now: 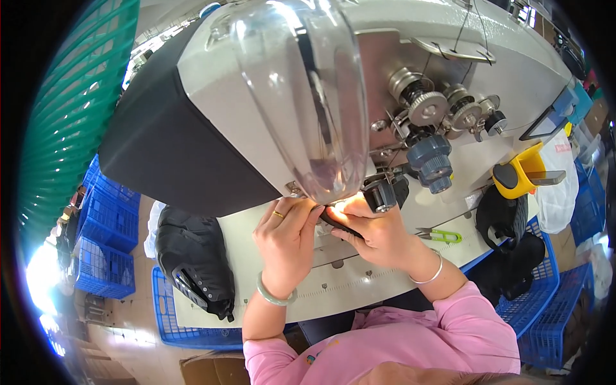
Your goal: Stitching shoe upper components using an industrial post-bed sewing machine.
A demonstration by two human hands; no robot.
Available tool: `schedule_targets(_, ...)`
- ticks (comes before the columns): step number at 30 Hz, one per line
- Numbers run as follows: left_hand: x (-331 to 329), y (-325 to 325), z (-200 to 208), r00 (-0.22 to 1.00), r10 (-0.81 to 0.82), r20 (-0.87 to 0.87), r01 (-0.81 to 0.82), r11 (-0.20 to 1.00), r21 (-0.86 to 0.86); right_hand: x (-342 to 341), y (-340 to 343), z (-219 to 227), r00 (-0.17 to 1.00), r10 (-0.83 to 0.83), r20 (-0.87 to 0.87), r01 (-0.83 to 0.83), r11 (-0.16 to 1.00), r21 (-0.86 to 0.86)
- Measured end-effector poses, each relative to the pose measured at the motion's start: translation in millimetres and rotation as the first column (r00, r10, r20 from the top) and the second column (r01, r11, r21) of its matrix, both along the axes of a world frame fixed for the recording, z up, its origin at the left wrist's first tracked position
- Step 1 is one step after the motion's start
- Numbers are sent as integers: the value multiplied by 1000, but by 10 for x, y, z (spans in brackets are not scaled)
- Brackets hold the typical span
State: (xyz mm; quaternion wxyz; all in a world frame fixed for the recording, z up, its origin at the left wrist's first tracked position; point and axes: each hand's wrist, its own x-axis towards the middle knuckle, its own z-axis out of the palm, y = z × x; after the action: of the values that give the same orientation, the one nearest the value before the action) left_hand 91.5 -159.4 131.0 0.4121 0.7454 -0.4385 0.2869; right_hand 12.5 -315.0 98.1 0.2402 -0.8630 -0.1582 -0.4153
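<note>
At the sewing machine (215,90), your left hand (284,240) and right hand (383,239) pinch dark material (338,222).
Green snips (444,237) lie nearby.

1 yellow holder (531,159), right; far left, perhaps a green basket (83,96).

Over there, a head-worn fisheye looks down past the nearby sewing machine (378,70) onto the wearer's left hand (287,236) and right hand (376,232).

pink top (410,337) | pale-green bangle (269,297) | silver bangle (439,271) | left hand (285,239): gold ring (278,214)
</note>
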Motion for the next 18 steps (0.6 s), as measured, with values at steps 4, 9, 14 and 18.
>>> schedule_targets(4,-55,-60,-25,983,34,178,-46,997,61,-28,-9,25,1000,20,12,-20,1000,-9)
schedule_targets(9,-97,102,-50,968,-41,249,-10,980,199,-117,-71,2,999,4,-42,-8,996,-93)
schedule_targets(14,-113,84,-12,958,-38,283,-23,978,206,-124,-55,-46,998,-50,-29,47,993,-104)
schedule_targets(18,-178,77,61,979,1,202,-54,965,256,-151,-58,17,997,-75,-13,74,992,-105)
